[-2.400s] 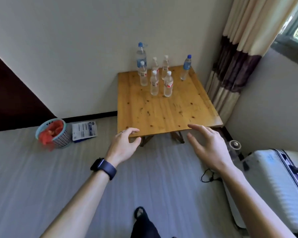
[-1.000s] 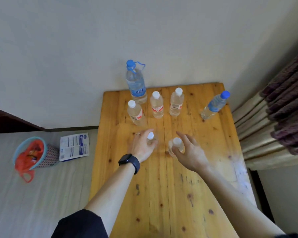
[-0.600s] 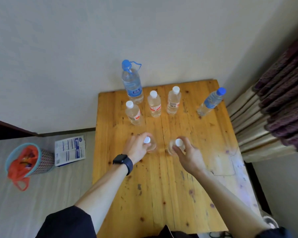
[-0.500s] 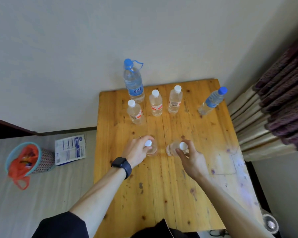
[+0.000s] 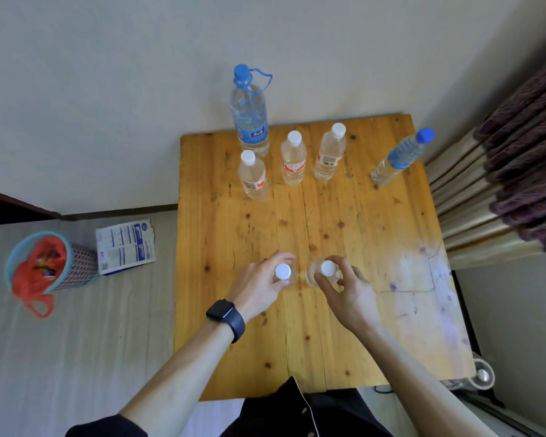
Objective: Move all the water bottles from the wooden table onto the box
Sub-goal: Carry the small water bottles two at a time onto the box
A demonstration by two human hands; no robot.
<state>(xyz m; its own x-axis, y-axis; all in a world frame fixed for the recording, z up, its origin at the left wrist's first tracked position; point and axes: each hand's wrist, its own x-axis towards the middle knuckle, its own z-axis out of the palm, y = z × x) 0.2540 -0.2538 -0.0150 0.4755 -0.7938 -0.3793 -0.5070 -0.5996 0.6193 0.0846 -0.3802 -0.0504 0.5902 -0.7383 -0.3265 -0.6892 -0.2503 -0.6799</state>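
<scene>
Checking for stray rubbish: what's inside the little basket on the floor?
The basket holds an orange plastic bag with some small colourful scraps showing at its mouth. Anything deeper is covered by the bag.

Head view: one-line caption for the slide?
Left hand and right hand each grip a white-capped bottle on the wooden table.

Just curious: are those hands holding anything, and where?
Yes. Left hand and right hand each grip a white-capped bottle near its neck.
</scene>
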